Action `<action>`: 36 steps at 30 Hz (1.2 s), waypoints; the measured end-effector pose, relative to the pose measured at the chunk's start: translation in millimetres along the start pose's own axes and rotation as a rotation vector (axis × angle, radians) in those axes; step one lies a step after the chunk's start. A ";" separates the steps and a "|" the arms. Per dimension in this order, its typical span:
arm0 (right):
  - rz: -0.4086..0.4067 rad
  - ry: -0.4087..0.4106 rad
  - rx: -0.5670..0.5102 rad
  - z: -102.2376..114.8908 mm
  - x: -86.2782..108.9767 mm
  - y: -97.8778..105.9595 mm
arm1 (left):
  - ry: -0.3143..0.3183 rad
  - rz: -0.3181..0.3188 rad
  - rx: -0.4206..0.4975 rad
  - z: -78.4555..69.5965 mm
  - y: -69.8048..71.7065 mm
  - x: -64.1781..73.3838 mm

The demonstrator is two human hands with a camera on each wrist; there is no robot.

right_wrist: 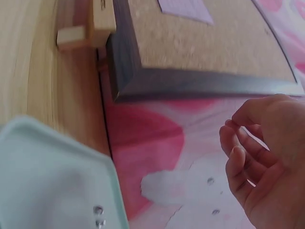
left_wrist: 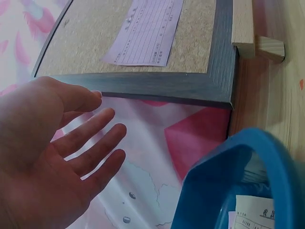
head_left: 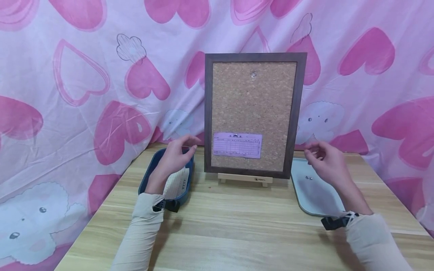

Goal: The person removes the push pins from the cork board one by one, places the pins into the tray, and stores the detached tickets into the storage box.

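Observation:
A cork board (head_left: 252, 101) in a dark wooden frame leans on a small wooden easel (head_left: 245, 178). On its lower left hangs a lilac printed form (head_left: 237, 146), with a shiny pin (head_left: 235, 135) at its top edge. My left hand (head_left: 174, 156) hovers above a blue bin (left_wrist: 276, 157), beside the frame's left edge, fingers spread and holding nothing. To the right of the board my right hand (head_left: 326, 162) hangs over a pale green tray (right_wrist: 52, 157). Its fingers are loosely curled, thumb and index tips close together, and nothing shows between them.
Printed paper slips (head_left: 177, 184) lie in the blue bin. Small shiny pins (head_left: 309, 178) sit on the tray, and a silvery cluster (head_left: 253, 74) is near the board's top. A pink heart-patterned cloth (head_left: 81, 124) hangs behind the wooden table (head_left: 234, 229).

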State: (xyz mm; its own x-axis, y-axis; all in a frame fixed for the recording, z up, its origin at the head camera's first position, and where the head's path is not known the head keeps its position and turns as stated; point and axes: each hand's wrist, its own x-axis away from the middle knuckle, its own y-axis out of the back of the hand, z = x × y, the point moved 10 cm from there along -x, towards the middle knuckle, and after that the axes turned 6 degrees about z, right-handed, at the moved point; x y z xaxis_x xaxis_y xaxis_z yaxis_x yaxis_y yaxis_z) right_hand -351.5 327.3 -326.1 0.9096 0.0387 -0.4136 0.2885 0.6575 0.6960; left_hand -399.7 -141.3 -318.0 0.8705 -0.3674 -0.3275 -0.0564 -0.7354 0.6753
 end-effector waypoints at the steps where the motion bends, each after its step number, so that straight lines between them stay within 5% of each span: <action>1: -0.006 0.013 0.004 5.9 0.6 -0.8 | -0.013 -0.002 0.007 -1.6 -0.8 -0.4; 10: -0.004 0.110 0.000 46.3 2.2 -18.8 | -0.096 -0.019 0.029 -18.6 -6.9 -4.6; 18: -0.013 0.202 -0.015 70.4 -4.1 -37.1 | -0.142 -0.100 0.021 -31.7 -9.1 -11.5; 36: 0.110 0.270 -0.097 108.6 -27.7 -88.7 | -0.067 -0.154 -0.001 -35.8 -22.8 -26.6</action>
State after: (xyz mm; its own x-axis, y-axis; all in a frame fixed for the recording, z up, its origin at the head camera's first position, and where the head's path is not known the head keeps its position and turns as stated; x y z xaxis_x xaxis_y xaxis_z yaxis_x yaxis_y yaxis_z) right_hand -369.8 186.2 -312.7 0.8180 0.3035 -0.4886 0.1506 0.7068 0.6912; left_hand -404.1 -94.4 -301.0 0.8343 -0.2871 -0.4707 0.0761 -0.7856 0.6141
